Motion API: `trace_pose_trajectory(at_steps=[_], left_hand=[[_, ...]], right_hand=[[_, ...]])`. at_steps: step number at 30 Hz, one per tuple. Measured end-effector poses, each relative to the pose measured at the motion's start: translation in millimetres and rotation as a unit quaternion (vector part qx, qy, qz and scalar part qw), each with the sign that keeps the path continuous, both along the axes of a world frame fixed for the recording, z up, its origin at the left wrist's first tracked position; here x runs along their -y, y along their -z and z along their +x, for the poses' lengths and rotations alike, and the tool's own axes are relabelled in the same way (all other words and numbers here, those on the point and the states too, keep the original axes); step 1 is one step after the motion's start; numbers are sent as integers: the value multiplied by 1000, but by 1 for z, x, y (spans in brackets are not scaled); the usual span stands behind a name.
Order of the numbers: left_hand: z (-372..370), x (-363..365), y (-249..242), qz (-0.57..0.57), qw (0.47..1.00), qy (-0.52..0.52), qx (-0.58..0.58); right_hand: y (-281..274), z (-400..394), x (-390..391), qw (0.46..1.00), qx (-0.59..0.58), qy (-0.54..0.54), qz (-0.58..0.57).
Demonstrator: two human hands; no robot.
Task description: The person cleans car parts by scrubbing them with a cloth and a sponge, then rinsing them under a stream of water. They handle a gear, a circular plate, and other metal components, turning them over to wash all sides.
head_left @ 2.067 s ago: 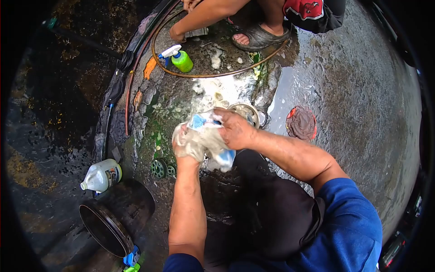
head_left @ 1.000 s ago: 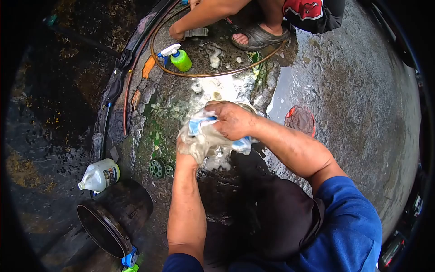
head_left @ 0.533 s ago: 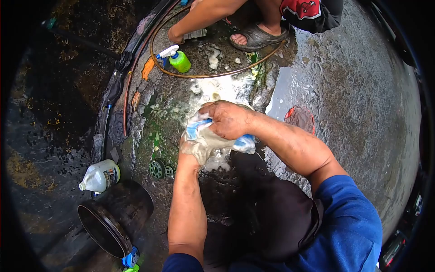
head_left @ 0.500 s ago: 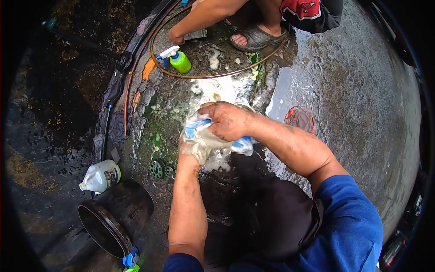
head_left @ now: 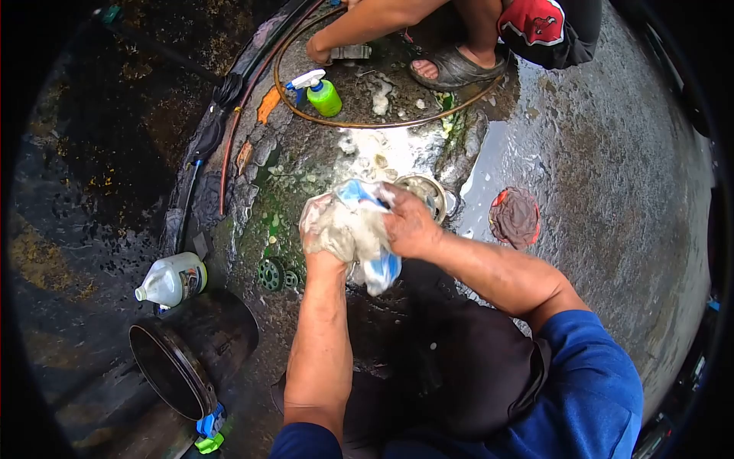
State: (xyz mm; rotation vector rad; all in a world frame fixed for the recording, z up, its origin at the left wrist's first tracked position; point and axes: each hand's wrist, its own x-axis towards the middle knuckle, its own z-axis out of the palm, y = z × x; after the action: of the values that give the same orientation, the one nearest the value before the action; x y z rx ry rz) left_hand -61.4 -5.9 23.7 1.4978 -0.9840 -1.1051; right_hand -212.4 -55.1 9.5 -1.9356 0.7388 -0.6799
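Between my hands is a foam-covered rag (head_left: 348, 229), greyish-white with blue patches, bunched up and hanging down a little on the right. My left hand (head_left: 315, 218) is closed around its left side, with lather over the fingers. My right hand (head_left: 413, 226) grips its right side, the thumb near a blue patch at the top. Just beyond my right hand lies a round metal part (head_left: 424, 195) with openings in it, partly hidden. Below and left of my left hand, a dark toothed gear (head_left: 271, 274) rests on the wet ground beside a smaller one.
White foam (head_left: 382, 149) spreads over the ground ahead. A green spray bottle (head_left: 325, 99) stands near a hose loop (head_left: 367, 125) and another person's foot (head_left: 459, 67). On the left are a white jug (head_left: 172, 281) and a tipped black bucket (head_left: 222, 329). A brown-and-red object (head_left: 514, 219) lies right.
The right hand has turned and moved right and down along the rag, uncovering the round metal part. More of the rag shows between the hands, and the view has shifted slightly.
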Motion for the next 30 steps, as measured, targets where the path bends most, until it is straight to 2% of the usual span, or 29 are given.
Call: trace_pose_trajectory(at_steps=[1,2,3,4,5,6,7,8,9,10,11,12,13,14,15,16,17,18,19,20,21,22,23,24,25,27,29,30], left_hand=[[-4,-3,-1,-31,988,-114,-101],[-7,-5,-2,-7,984,-123,-132],[-11,-10,-1,0,983,-126,-131],[-14,-11,-2,-13,994,-98,48],[-17,-11,-2,-29,972,-65,226],[-22,-11,-4,-56,981,-88,165],[-20,-10,-5,-59,981,-87,164],[-15,-8,-6,-57,978,-93,178],[-9,-7,-6,-56,974,-103,192],[-5,-8,-1,-153,948,-127,250],[2,-7,6,-151,946,-134,252],[9,-7,16,-76,977,-193,57],[11,-4,12,2,960,-243,-141],[11,-3,6,30,968,-233,-90],[8,1,-10,59,972,-222,-39],[9,-1,-16,62,948,-196,-242],[11,-3,-23,59,884,-163,-435],[14,-6,-30,14,833,-86,-546],[13,-5,-35,11,833,-88,-546],[10,-3,-39,10,950,-53,-307],[6,-2,-34,-8,979,-24,-202],[1,-2,-28,-26,995,-5,-93],[5,0,-21,-23,995,-5,-93],[12,8,-18,52,944,-11,-326],[18,11,-15,123,834,-18,-537],[28,6,-9,132,839,-19,-527],[40,4,7,111,829,73,-543],[26,7,-7,126,900,53,-414]], right_hand=[[0,5,-17,983,98,19,157],[6,2,-9,1000,-5,-17,25],[11,-1,-1,988,-91,-41,-116],[-1,1,17,995,-78,-56,-37],[-16,4,33,995,-63,-69,40],[-3,9,33,994,-44,-59,80],[11,14,33,991,-23,-49,119],[22,16,18,997,-56,-12,-45],[26,18,4,974,-86,23,-209],[-2,11,-5,993,23,-21,-113],[-12,7,-2,993,26,-28,-113],[-17,2,-3,998,10,-42,45],[-16,-4,-6,978,-7,-53,204],[-11,-8,0,987,-44,9,157],[0,-12,11,999,-35,8,-11],[-14,-12,24,999,-32,8,-27],[-30,-14,35,998,-29,5,-46],[-44,-14,40,998,-28,4,-49],[-55,-14,44,992,-34,-16,-118],[-62,-14,46,981,-40,-35,-186],[-65,-12,48,981,-40,-35,-186],[-66,-8,49,952,-32,-95,-288],[-66,-6,48,910,-25,-152,-385],[-62,-4,47,905,-22,-169,-390],[-55,-4,48,905,-21,-170,-390],[-45,-2,50,902,-27,-179,-392],[-41,0,40,912,-47,-166,-373],[-33,3,31,936,-57,-117,-326]])
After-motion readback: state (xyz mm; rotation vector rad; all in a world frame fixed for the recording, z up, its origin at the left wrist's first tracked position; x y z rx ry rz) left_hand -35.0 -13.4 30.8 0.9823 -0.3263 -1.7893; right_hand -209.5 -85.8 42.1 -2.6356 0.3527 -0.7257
